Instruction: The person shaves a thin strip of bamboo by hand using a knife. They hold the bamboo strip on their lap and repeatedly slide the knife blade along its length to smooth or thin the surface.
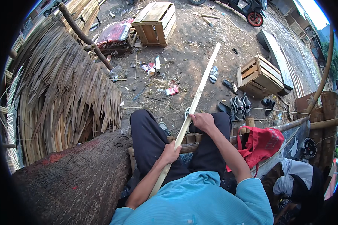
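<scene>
A long, pale bamboo strip (199, 90) slants across my lap, its far end out over the ground and its near end beside my left forearm. My left hand (170, 153) is closed round its lower part. Further up, between my knees, my right hand (202, 122) is closed at the strip's right side. A small pale loop (187, 111) shows at the strip just beyond the right fingers; I cannot make out what it is. The right hand's fingertips are partly hidden.
A rough log (75, 180) and dry thatch (60, 90) stand on my left. A red bag (262, 144) lies at my right. Ahead are wooden crates (263, 77), shoes (238, 105), litter (172, 90) and a parked motorbike (251, 13). A bundle of cloth (296, 174) is at lower right.
</scene>
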